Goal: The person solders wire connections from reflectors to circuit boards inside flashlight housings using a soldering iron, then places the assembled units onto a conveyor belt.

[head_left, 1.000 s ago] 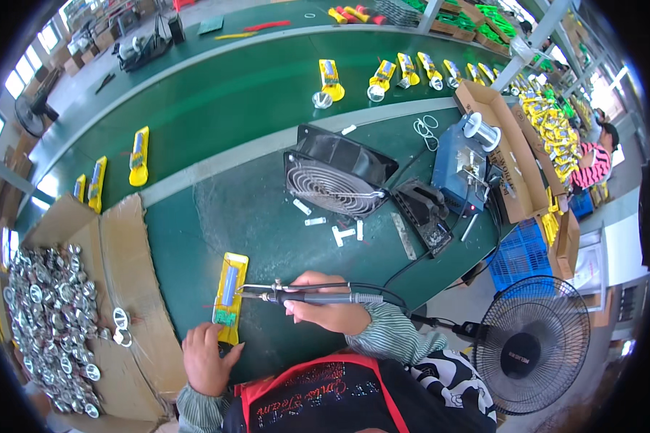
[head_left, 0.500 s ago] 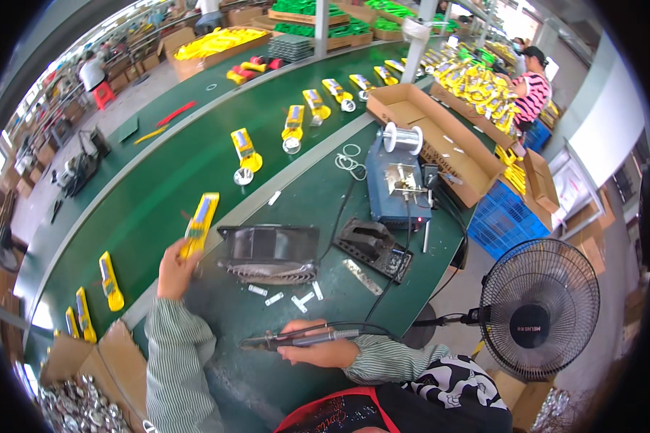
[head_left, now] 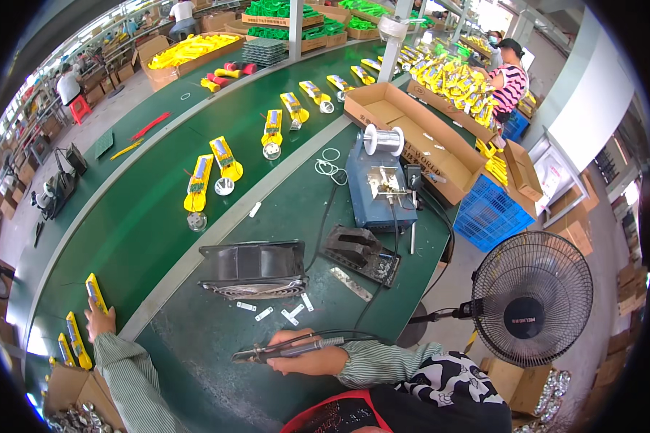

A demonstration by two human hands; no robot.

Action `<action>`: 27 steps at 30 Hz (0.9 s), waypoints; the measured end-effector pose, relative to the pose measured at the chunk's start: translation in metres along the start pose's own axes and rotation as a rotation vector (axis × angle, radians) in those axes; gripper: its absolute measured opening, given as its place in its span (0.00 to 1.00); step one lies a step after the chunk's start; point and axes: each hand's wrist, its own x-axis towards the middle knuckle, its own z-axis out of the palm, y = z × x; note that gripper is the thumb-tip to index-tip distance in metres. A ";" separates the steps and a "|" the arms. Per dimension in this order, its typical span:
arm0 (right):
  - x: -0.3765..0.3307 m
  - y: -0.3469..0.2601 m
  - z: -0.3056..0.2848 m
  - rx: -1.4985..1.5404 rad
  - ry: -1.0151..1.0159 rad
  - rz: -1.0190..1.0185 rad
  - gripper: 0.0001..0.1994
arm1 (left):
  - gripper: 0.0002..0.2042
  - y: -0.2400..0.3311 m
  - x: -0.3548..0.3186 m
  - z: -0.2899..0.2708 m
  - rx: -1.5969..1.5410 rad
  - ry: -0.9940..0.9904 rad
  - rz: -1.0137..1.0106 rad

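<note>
On the green conveyor at the left, my left hand (head_left: 100, 322) has its fingers around the lower end of a yellow flashlight housing (head_left: 94, 290). Two similar housings lie nearer the belt's front end, beside that hand. My right hand (head_left: 307, 355) grips a soldering iron (head_left: 296, 349) low over the green worktable, its tip pointing left and its cable trailing right. Farther along the belt lies a yellow housing (head_left: 198, 184) with parts inside and a round silver reflector (head_left: 197, 221) at its near end. Several more such pieces follow it in a row.
A black box-shaped fan (head_left: 253, 268), small white strips (head_left: 292, 314), an iron stand (head_left: 360, 252) and a blue solder feeder (head_left: 383, 184) with a wire spool (head_left: 384, 140) occupy the worktable. Right of it are a cardboard box (head_left: 412, 144), blue crate (head_left: 488, 216) and standing fan (head_left: 533, 299).
The yellow housing my left hand held now lies on the conveyor with its reflector. That hand has moved left and nearer, to another housing. My right hand still holds the soldering iron.
</note>
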 end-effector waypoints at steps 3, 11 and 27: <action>-0.002 0.002 0.003 -0.063 -0.017 -0.007 0.08 | 0.33 -0.033 0.019 0.047 -0.229 0.048 0.223; -0.014 0.003 0.016 -0.019 -0.034 -0.132 0.07 | 0.31 -0.037 -0.084 -0.018 -0.402 0.111 0.326; -0.034 -0.007 0.037 -0.008 0.004 -0.049 0.08 | 0.29 -0.059 -0.368 -0.112 -0.603 -0.155 0.457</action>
